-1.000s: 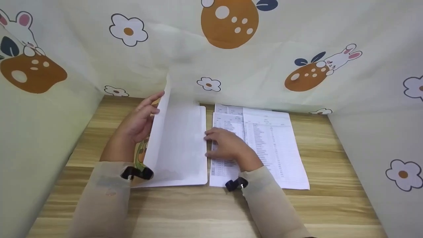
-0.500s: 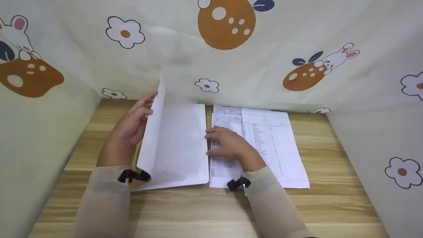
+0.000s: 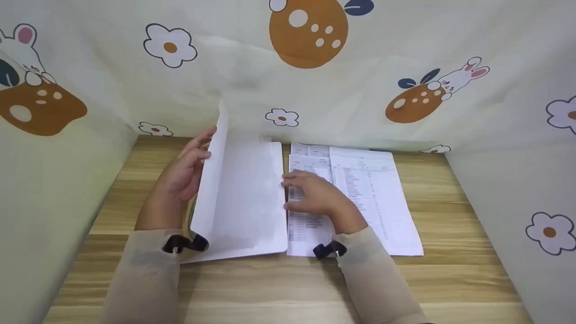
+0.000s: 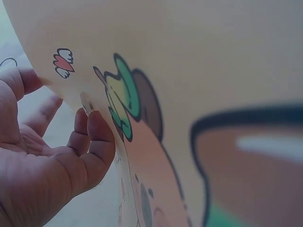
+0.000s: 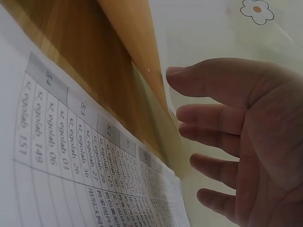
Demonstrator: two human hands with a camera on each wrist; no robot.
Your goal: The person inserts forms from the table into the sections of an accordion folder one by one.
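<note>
A folder (image 3: 247, 193) lies on the wooden table with its pale inside facing up. Its raised cover (image 3: 209, 180) stands nearly upright at the left. My left hand (image 3: 184, 175) holds that cover near its far part; in the left wrist view the curled fingers (image 4: 97, 132) meet its cartoon-printed outside beside a small round snap. My right hand (image 3: 315, 191) is at the folder's right edge, fingertips touching or very near it, above the printed sheets (image 3: 369, 198). The right wrist view shows its fingers (image 5: 218, 118) loosely spread and gripping nothing.
Overlapping printed sheets lie just right of the folder, close to the back curtain (image 3: 252, 67). Patterned cloth walls bound the table (image 3: 252, 292) at the back, left and right. Bare wood shows along the front and right.
The raised cover and my left hand shifted slightly left, then stayed nearly still. My right hand and the folder's right edge moved a little right. The camera view also shifted slightly.
</note>
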